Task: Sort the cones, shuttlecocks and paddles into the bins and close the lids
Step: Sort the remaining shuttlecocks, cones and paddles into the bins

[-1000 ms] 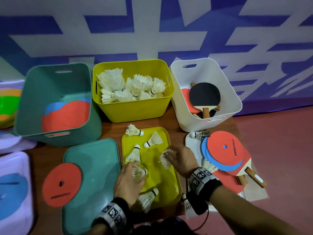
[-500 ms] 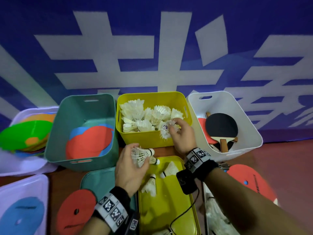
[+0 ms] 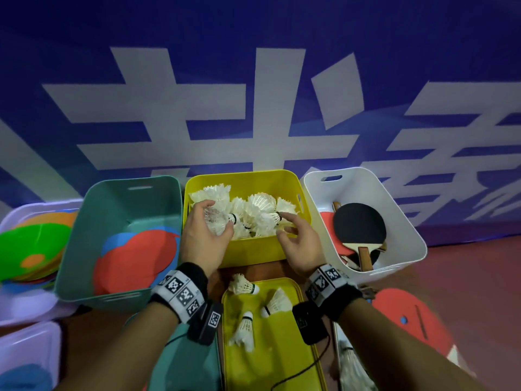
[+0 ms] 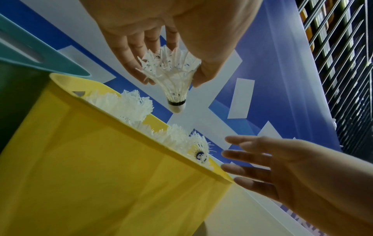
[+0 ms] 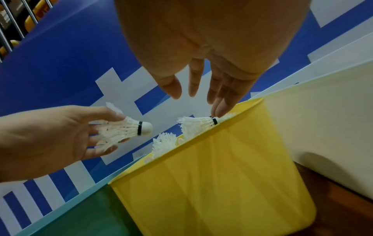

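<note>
**A:** Left hand [image 3: 203,232] up over the yellow bin [image 3: 253,249], fingers curled round the feather skirt of a shuttlecock [image 4: 171,79]. Cork end poking out past the fingertips, long axis roughly level, pointing right across the bin. Looks ready to drop.

**B:** Right hand [image 3: 298,238]?

**A:** Holding nothing, fingers straight and spread, hovering at the bin's near-right corner. Fingertips [image 5: 220,108] just touching a shuttlecock on top of the pile [image 5: 198,123] near its black band, not gripping it. Probably just let go, but only a guess.

**B:** So where next?

**A:** Straight down for the left one: bin directly under the held shuttlecock, pile of white ones [image 3: 253,213] already heaped to the rim. After that, back toward the body. Three loose shuttlecocks [image 3: 245,325] lying on the yellow lid [image 3: 282,362] on the counter, near side of the bin, between the two wrists. Right hand seems slightly nearer and already free.

**B:** Rest of the job?

**A:** Plenty left. Green bin [image 3: 118,210] on the left with flat cones inside, white bin [image 3: 394,198] on the right with paddles [image 3: 358,227]. No lids on yet.
</note>
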`<state>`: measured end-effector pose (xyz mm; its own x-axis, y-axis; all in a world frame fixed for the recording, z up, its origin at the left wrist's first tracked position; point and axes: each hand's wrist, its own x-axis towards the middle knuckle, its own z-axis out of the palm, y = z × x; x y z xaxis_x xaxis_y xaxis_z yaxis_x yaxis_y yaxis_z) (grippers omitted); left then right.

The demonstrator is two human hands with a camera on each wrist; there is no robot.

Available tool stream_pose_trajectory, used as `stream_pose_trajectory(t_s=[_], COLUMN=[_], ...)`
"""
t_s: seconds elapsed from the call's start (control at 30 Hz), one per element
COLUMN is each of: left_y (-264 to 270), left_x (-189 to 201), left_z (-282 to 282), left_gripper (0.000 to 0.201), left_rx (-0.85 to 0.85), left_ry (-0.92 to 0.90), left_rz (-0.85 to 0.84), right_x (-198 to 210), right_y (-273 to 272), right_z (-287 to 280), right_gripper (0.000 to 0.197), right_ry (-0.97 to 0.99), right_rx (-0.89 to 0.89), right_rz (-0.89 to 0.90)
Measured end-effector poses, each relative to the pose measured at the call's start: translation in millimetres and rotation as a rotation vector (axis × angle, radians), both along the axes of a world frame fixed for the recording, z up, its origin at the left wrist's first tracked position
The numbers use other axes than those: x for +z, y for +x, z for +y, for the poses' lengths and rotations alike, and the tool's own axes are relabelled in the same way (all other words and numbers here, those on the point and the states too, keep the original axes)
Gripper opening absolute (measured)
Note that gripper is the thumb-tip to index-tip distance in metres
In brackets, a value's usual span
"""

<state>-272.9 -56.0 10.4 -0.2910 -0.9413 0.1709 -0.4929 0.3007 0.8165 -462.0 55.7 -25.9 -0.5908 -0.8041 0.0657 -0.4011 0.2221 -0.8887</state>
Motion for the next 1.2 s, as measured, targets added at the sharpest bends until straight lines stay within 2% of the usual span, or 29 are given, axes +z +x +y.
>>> stream_pose_trajectory(t_s=[0.13, 0.23, 0.3, 0.47, 0.57, 0.67, 0.77, 0.87, 1.07, 1.2], left_y=[-18.9, -27.4, -25.7, 4.9, 27.8, 46.6, 57.8, 56.0, 39.9, 40.2], left_x=[-4.8, -13.9, -19.8, -27.1, -41.4, -81.0, -122.5, -143.6, -154.2, -163.8], left_z=[-21.0, -27.7, -20.7, 35.1, 77.6, 109.1, 131.8, 146.2, 147.0, 147.1], left_gripper=[0.055, 0.076, 0.082, 0.061, 0.043, 0.036, 0.045, 0.056, 0.059, 0.058], left_rx=[-0.004, -0.058, -0.066, -0.041, -0.05, -0.11, -0.149, -0.157, -0.133, -0.117], left_ry=[0.003, 0.113, 0.104, -0.122, -0.17, -0.029, 0.219, 0.381, 0.393, 0.471], left_rz=[-0.044, -0.256, -0.318, -0.168, -0.131, -0.242, -0.453, -0.535, -0.679, -0.708], right_x=[-1.8, -1.1, -2.9, -28.5, -55.2, -81.5, -103.3, -118.9, -133.6, -135.2], right_y=[3.5, 6.6, 8.3, 20.7, 29.3, 34.9, 38.6, 41.2, 45.7, 48.8], right_z=[22.4, 34.3, 42.3, 65.8, 76.3, 82.4, 84.5, 87.0, 100.7, 109.2], right_gripper=[0.027, 0.018, 0.02, 0.018, 0.025, 0.041, 0.062, 0.072, 0.053, 0.048], right_ry=[-0.08, -0.083, -0.068, 0.008, 0.198, 0.431, 0.656, 0.785, 0.831, 0.832], right_rx=[-0.027, -0.018, 0.007, 0.114, 0.165, 0.274, 0.414, 0.432, 0.322, 0.288], right_rz=[0.007, 0.015, 0.035, 0.141, 0.149, 0.227, 0.312, 0.316, 0.338, 0.327])
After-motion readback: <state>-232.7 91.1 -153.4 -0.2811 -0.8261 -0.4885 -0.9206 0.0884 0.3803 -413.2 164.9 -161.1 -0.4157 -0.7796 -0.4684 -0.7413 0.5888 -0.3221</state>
